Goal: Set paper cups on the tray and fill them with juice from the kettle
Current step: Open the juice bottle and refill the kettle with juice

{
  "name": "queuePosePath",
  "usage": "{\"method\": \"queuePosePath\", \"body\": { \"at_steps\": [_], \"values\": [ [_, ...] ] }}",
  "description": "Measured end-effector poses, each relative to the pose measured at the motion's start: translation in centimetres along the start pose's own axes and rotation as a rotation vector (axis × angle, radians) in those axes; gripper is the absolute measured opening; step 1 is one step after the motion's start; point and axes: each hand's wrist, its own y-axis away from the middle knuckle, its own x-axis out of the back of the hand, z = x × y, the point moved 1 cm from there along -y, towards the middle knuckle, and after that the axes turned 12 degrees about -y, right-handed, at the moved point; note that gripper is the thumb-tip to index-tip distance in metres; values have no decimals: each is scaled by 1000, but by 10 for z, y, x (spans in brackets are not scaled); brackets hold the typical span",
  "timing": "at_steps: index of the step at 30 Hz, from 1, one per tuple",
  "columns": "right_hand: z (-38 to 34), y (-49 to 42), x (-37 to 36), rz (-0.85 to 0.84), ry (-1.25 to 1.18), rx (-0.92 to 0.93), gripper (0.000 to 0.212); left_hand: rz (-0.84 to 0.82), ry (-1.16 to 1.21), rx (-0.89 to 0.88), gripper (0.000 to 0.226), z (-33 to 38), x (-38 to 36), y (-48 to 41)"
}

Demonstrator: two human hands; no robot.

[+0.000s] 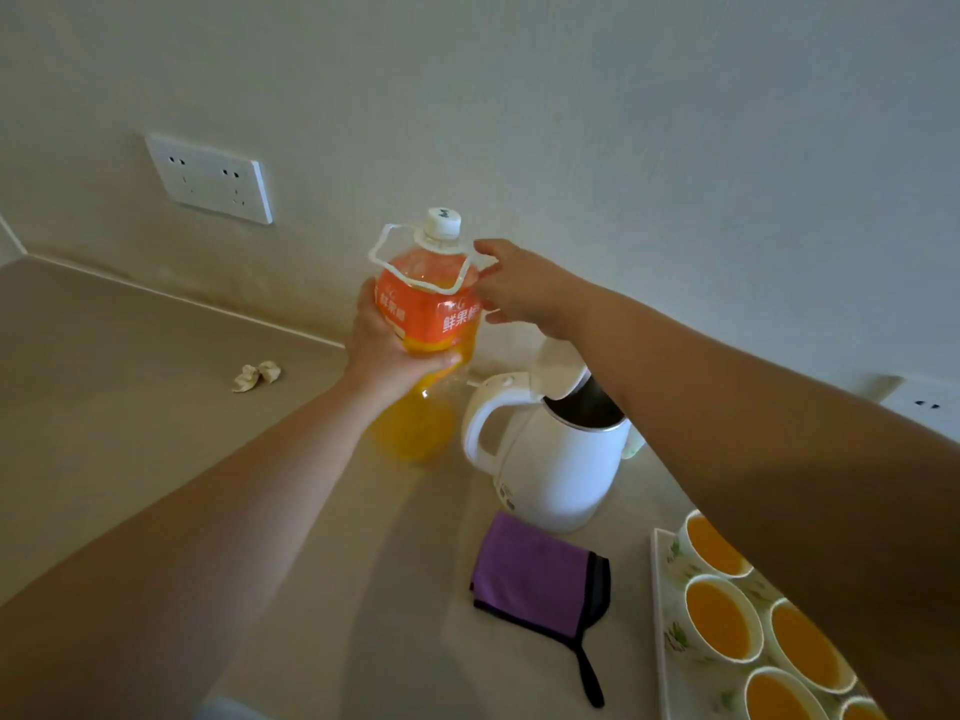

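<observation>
My left hand (384,340) grips the middle of an orange juice bottle (431,324) with an orange label, a white cap and a white carry handle. My right hand (519,285) is beside the bottle's shoulder, fingers at the white handle loop; whether it holds the loop I cannot tell. A white kettle (550,459) stands with its lid open just right of the bottle. At the lower right a floral tray (662,615) carries several white paper cups (719,623) filled with orange juice, partly hidden by my right arm.
A purple cloth (535,574) with black trim lies on the beige counter (130,407) in front of the kettle. A crumpled scrap of paper (257,376) sits at the back left. A wall socket (210,179) is mounted above the counter; another socket (924,405) is at the right.
</observation>
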Motion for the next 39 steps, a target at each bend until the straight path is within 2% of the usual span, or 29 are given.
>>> {"method": "queuePosePath", "body": {
  "at_steps": [4,6,12,20,24,25,27,28,31,34,39],
  "values": [
    [8,-16,9,87,34,-57,51,-33,168,16,121,-1,-33,-10],
    [11,-19,13,69,146,-58,44,-54,194,23,121,-2,-46,-13],
    [18,-27,29,36,381,-63,38,-58,118,13,123,-5,-69,-19],
    [23,-20,20,30,640,90,21,-52,134,41,112,1,-76,-23],
    [24,7,25,131,745,147,44,-82,132,91,102,-1,-71,-11],
    [26,17,27,170,794,187,42,-83,104,120,91,-3,-69,-4],
    [31,35,32,242,909,265,35,-90,72,114,54,-7,-67,11],
    [36,40,35,262,968,291,32,-96,59,99,45,-8,-68,16],
    [59,61,42,274,1055,334,32,-194,38,51,54,2,-67,42],
    [80,78,43,290,1073,381,43,-326,9,-21,42,9,-70,52],
    [103,87,47,254,1082,153,65,-345,-215,-55,42,1,-68,46]
  ]
}}
